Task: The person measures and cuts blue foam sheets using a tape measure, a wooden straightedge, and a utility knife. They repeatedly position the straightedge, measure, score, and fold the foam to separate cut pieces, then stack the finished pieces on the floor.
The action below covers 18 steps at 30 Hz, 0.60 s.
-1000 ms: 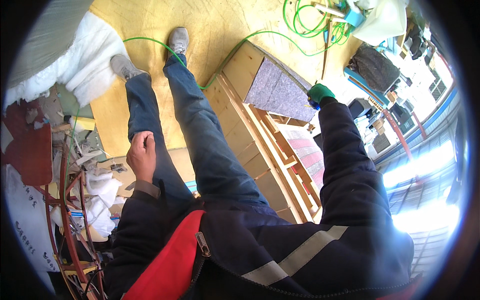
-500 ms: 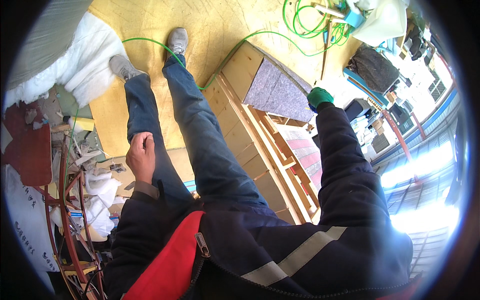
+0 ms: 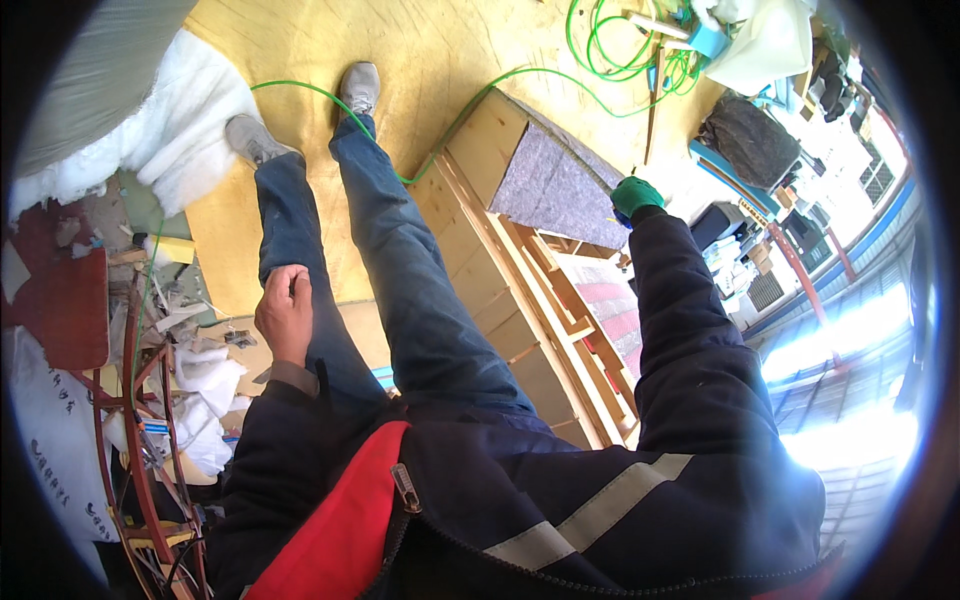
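1. tape measure (image 3: 621, 217), blue-cased, sits in the green-gloved right hand (image 3: 637, 197), whose fingers are closed around it beside the felt panel's corner.
2. its blade (image 3: 580, 161) stretches along the edge of the grey felt panel (image 3: 556, 190) on the wooden frame (image 3: 475, 255).
3. left hand (image 3: 284, 315), bare, is over the left trouser leg (image 3: 292, 220), fingers loosely curled; whether it holds anything, i cannot tell.
4. green hose (image 3: 540, 70) crosses the yellowish floor (image 3: 430, 40).

Bare left hand (image 3: 285, 320) loosely curled, over the left leg (image 3: 291, 220), right arm (image 3: 690, 330) stretched out, green-gloved right hand (image 3: 637, 197) clenched
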{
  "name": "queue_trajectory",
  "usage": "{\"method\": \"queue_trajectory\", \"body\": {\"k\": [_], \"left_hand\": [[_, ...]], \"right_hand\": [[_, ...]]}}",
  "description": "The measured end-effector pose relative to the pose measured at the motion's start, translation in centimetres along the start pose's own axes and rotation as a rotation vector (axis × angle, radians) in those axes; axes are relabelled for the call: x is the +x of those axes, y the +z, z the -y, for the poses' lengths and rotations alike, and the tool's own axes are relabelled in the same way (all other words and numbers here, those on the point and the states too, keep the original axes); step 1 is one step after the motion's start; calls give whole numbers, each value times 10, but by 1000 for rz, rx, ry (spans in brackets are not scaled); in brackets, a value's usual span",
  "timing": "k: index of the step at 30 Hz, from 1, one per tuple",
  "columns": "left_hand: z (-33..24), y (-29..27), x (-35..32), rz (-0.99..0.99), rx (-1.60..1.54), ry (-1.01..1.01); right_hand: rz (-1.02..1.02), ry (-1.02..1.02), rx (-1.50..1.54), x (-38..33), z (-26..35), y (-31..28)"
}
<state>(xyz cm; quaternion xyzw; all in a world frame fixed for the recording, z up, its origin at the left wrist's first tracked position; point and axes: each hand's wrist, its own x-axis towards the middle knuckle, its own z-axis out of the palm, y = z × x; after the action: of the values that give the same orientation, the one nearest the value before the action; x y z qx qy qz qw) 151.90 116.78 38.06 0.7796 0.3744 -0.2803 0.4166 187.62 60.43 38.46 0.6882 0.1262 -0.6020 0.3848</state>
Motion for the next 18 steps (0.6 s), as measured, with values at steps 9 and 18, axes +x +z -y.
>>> {"method": "queue_trajectory", "body": {"k": [9, 18], "left_hand": [[7, 0, -3, 43, -10, -16], [5, -30, -4, 222, -240, -93]], "right_hand": [[-74, 158, 258, 11, 6, 17], [-80, 188, 514, 4, 9, 33]]}}
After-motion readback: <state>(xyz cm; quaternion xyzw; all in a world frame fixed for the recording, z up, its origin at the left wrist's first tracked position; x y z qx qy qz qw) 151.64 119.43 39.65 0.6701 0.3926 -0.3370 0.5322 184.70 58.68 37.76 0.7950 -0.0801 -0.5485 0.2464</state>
